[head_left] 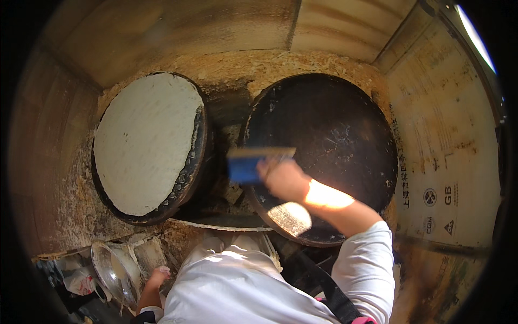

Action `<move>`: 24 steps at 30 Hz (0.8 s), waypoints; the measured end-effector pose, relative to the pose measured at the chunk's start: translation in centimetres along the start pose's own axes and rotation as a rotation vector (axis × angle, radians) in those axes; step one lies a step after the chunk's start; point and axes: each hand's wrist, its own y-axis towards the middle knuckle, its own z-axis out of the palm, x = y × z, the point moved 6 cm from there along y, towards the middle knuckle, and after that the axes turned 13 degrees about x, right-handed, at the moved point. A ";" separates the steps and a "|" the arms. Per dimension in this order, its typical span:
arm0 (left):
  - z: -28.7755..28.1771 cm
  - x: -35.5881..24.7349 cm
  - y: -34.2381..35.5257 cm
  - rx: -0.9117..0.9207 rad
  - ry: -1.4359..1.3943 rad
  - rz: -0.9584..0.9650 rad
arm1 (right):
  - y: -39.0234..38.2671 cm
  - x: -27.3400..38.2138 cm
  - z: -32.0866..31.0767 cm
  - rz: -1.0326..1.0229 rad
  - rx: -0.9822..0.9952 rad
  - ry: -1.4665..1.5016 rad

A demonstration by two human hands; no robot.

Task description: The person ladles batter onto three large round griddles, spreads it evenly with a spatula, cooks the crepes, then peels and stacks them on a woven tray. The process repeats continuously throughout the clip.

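Note:
My right hand [285,178] is closed on a broad blue scraper [245,168] with a tan upper edge. It is blurred by motion and held over the near-left rim of the right griddle [334,124], a round, dark plate with pale specks and scratches. On the left griddle [197,162], a round, pale sheet of batter [145,140] covers most of the surface, leaving a dark rim along its right side. Low on the left, my left hand [158,275] hangs beside a bowl [114,270] with whitish smears. Its fingers look curled, with nothing visible in them.
Flaky tan material [226,65] surrounds both griddles. Board walls [448,135] enclose the far side and both flanks. A dark gap [224,121] separates the griddles. Beside the bowl lies a plastic bag [81,282]. A black strap [326,286] crosses near my right sleeve.

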 end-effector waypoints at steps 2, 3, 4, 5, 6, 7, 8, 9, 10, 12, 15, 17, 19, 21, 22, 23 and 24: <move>1.6 -0.9 -1.8 0.037 0.022 0.065 | 0.0 6.3 0.4 -0.075 0.062 0.058; 2.3 -1.6 -2.4 0.055 0.064 0.056 | 0.2 7.7 0.5 -0.117 0.031 -0.002; 3.0 -2.6 -3.0 0.075 0.131 0.059 | 1.4 7.1 0.7 -0.060 0.009 0.016; 3.3 -4.5 -3.2 0.099 0.260 0.132 | 3.0 5.6 0.9 -0.007 -0.002 0.015; 3.9 -5.1 -3.7 0.116 -0.053 0.130 | 4.4 3.1 0.2 0.039 -0.211 -0.068; 4.2 -6.7 -4.0 0.100 0.146 0.181 | 6.8 -0.4 0.8 0.167 -0.183 -0.014; 4.3 -7.3 -4.0 0.087 0.157 0.125 | 8.8 -4.5 1.1 0.247 -0.181 0.041; 4.1 -8.4 -3.9 0.085 0.194 0.156 | 10.3 -9.1 1.2 0.397 -0.199 0.069; 3.7 -8.6 -3.7 0.091 0.126 0.120 | 11.7 -14.3 1.8 0.517 -0.028 0.085; 2.6 -8.1 -3.3 0.064 -0.016 0.107 | 9.4 -23.7 1.5 0.802 0.012 0.105; 0.4 -4.8 -3.1 0.078 -0.024 0.056 | -0.8 -34.3 1.2 1.191 0.086 0.174; -0.4 -0.7 -2.3 0.022 -0.071 -0.092 | -10.7 -37.5 0.7 1.417 0.058 0.090; -0.7 0.9 0.0 0.138 0.002 -0.072 | -21.5 -38.2 1.2 1.643 0.078 0.318; 0.0 2.5 1.2 0.267 0.063 -0.069 | -29.7 -36.4 1.2 1.673 0.163 0.298; 0.0 2.7 1.5 0.274 0.085 -0.081 | -32.6 -35.2 1.6 1.643 0.172 0.367; -0.2 2.3 2.1 0.259 0.092 -0.104 | -35.2 -33.5 2.1 1.659 0.194 0.423; -0.3 1.5 2.4 0.242 0.095 -0.117 | -36.7 -31.8 2.7 1.612 0.166 0.498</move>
